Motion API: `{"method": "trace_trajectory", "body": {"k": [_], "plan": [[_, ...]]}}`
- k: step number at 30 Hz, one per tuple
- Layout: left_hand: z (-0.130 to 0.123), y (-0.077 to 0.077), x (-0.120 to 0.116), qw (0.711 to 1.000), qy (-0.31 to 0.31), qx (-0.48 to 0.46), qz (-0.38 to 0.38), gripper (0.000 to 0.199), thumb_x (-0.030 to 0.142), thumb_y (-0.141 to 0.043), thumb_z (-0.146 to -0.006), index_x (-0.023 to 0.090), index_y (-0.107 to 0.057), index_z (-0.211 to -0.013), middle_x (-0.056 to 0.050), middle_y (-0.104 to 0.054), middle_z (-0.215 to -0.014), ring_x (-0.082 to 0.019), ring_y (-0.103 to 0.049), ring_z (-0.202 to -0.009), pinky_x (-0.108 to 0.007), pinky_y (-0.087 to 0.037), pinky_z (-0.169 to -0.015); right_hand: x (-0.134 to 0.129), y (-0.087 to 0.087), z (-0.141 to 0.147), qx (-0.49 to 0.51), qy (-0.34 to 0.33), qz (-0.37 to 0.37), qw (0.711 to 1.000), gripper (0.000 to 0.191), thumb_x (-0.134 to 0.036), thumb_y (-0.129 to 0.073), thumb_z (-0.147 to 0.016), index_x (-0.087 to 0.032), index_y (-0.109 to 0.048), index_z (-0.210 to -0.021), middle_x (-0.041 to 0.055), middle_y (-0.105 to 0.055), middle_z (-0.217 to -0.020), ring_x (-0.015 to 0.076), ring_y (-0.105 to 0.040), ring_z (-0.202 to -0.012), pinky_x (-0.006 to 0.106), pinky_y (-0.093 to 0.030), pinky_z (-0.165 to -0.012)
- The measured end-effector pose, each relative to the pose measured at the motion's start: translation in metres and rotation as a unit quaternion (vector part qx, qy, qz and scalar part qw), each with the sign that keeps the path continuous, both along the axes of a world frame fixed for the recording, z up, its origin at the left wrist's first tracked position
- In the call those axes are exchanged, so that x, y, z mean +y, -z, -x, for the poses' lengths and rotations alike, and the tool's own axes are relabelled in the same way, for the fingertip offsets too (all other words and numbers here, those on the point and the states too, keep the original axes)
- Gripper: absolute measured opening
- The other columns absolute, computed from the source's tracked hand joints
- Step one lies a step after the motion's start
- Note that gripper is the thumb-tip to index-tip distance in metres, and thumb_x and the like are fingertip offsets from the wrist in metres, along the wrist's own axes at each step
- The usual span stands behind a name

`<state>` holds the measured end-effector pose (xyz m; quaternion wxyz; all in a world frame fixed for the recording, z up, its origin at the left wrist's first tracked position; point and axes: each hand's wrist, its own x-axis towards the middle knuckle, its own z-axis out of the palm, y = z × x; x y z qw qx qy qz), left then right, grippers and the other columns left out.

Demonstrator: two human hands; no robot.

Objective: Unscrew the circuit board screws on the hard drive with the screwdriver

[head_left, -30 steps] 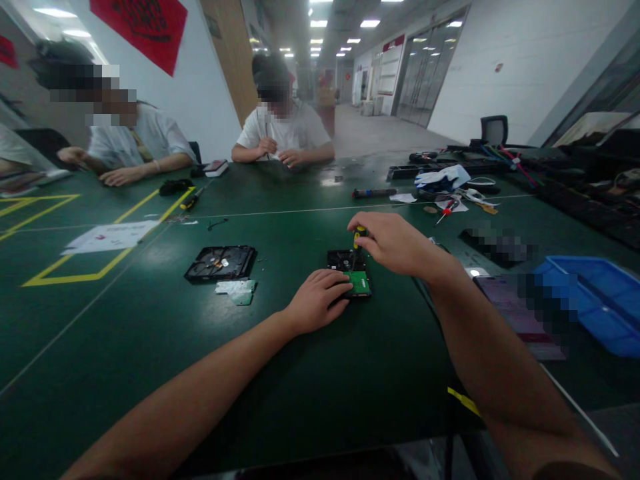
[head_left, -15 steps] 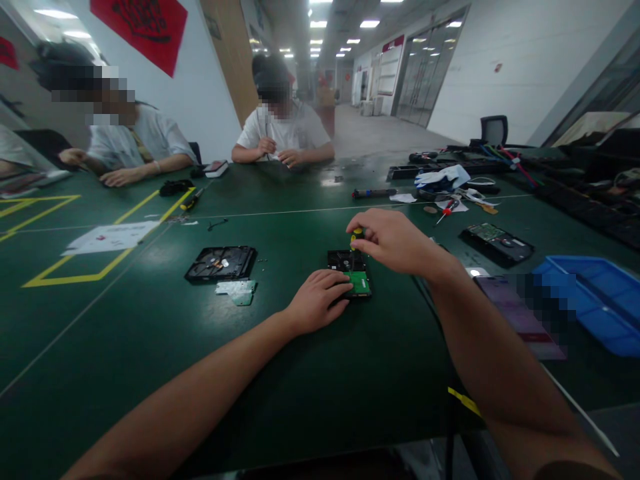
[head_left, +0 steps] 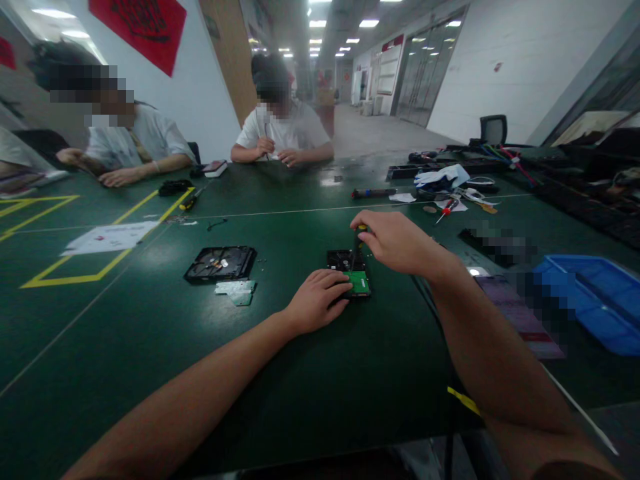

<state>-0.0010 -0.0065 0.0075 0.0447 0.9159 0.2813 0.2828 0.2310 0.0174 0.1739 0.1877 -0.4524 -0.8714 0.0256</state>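
Indoors under ceiling lights (head_left: 369, 23), at a dark green tabletop (head_left: 280, 393) marked with yellow tape (head_left: 117, 263). Rests the left hand (head_left: 317, 303) on the left side of a hard drive (head_left: 337, 259) lying flat mid-table, with fingers extended over the edge of its green circuit board (head_left: 361, 285) and thumb set apart. Pinches a yellow-and-black screwdriver (head_left: 361, 229) in the right hand (head_left: 395, 239), with fingertips curled in about the handle and the shaft pointing down over the drive; too small to make out at the tip. Has a second hard drive (head_left: 220, 263) well to the left, with a pale circuit board (head_left: 237, 292) just in front of it, and a blue plastic tray (head_left: 597, 320) off to the right. Faces a seated person in a white T-shirt (head_left: 303, 130) across the tabletop, with white gloves (head_left: 440, 177) and a red-handled screwdriver (head_left: 449, 207) lying beyond the right hand
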Motion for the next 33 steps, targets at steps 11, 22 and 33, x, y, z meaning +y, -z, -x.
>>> {"method": "trace_trajectory", "body": {"k": [11,22,33], "plan": [[0.0001,0.0002,0.0003,1.0,0.001,0.004,-0.002,0.035,0.033,-0.062,-0.105,0.023,-0.067,-0.139,-0.011,-0.069,-0.141,-0.03,-0.062,-0.135,-0.054,-0.05,-0.117,-0.0009,-0.0034,0.0048,-0.002,-0.025,-0.028,0.999,0.019,-0.026,-0.063,-0.103,-0.018,-0.079,-0.108,0.0101,-0.078,-0.106,0.0243,-0.068,-0.095,0.036,-0.045,-0.089],[-0.0005,-0.0018,-0.0007,1.0,0.004,-0.006,-0.006,0.034,0.033,-0.062,-0.105,0.023,-0.067,-0.138,-0.011,-0.069,-0.14,-0.031,-0.063,-0.136,-0.055,-0.051,-0.115,-0.0041,-0.0038,0.0048,-0.013,0.032,-0.022,0.999,0.022,-0.039,-0.07,-0.101,-0.017,-0.071,-0.102,0.0099,-0.079,-0.097,0.025,-0.07,-0.086,0.036,-0.044,-0.076],[-0.0004,-0.0012,-0.0005,1.0,0.002,-0.001,0.001,0.035,0.033,-0.063,-0.105,0.022,-0.068,-0.138,-0.011,-0.069,-0.14,-0.031,-0.063,-0.135,-0.055,-0.051,-0.115,-0.004,-0.0067,0.0004,0.0,-0.017,-0.004,1.0,0.016,-0.026,-0.069,-0.097,-0.017,-0.075,-0.108,0.0072,-0.079,-0.096,0.0214,-0.068,-0.082,0.033,-0.041,-0.076]]}}
